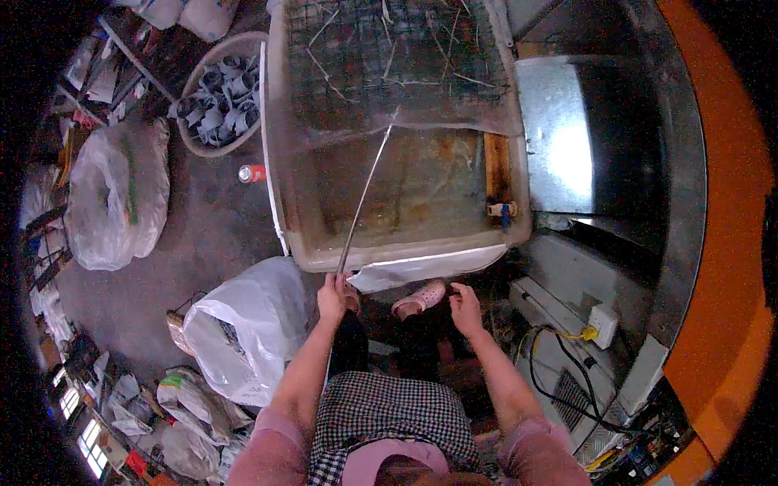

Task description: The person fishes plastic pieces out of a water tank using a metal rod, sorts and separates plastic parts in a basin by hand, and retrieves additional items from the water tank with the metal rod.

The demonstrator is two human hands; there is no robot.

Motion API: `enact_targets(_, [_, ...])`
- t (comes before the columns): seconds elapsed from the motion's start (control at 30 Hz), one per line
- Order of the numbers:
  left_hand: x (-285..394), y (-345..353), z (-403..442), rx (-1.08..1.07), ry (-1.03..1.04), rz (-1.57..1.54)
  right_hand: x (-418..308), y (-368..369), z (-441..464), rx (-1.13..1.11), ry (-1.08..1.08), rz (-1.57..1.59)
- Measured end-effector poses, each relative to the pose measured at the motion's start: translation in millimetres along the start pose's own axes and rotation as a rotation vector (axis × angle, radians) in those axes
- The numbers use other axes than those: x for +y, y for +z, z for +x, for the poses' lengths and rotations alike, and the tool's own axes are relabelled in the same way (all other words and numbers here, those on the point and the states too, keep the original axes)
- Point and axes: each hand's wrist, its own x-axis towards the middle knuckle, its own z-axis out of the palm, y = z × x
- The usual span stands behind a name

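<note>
My left hand (331, 298) is closed around the near end of a long thin rod (366, 190). The rod slants up and away over a large pale tub (405, 246), its tip near a sheet of clear film across the tub. Brownish, wet-looking surface shows inside the tub's near half. In the far half lies a dark mesh (405, 44) with several whitish twig-like strands on it. To the right of the tub's front edge, my right hand (465, 309) hangs with nothing in it, fingers loosely bent and apart. A white strip (429, 267) runs along the tub's front.
A blue-handled valve (502, 212) sits at the tub's right side by a wooden board (497, 166). Left are a red can (252, 173), a basket (193, 138) of grey pieces and a white plastic bag (243, 332). Cables (559, 381) and a metal machine (559, 138) stand right.
</note>
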Motion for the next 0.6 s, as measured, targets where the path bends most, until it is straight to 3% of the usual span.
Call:
enact_targets(0.1, [29.1,10.2,39.8,0.027,0.081,-0.024,1.8,-3.0,10.6,0.011,-0.039,0.018])
enact_targets(0.17, [42.2,16.1,60.4,0.256,0.165,0.057,9.4,-0.5,13.8,0.040,-0.087,-0.007])
enact_targets(0.23, [56.6,-0.8,53.8,0.242,0.149,-0.001,12.0,4.0,13.1,0.037,-0.083,0.018])
enact_targets(0.3, [38.5,-13.7,20.8,0.079,0.098,-0.052,11.3,-1.4,0.9,0.027,-0.069,0.040])
enact_targets(0.37, [-23.8,-11.4,-24.5,0.138,0.218,0.121,12.4,-6.1,-6.9,-0.058,0.002,-0.023])
enact_targets(0.4, [-5.8,-37.5,-58.3,0.029,-0.037,0.013,13.0,-6.5,-8.9,-0.060,-0.002,-0.015])
enact_targets(0.47, [-69.3,-39.7,-100.1,-0.009,-0.209,-0.044,15.6,-6.1,-11.1,-0.090,0.000,-0.051])
enact_targets(0.6, [-71.3,-60.3,-135.4,0.088,-0.042,-0.017,26.1,-4.8,-17.4,-0.078,-0.064,-0.057])
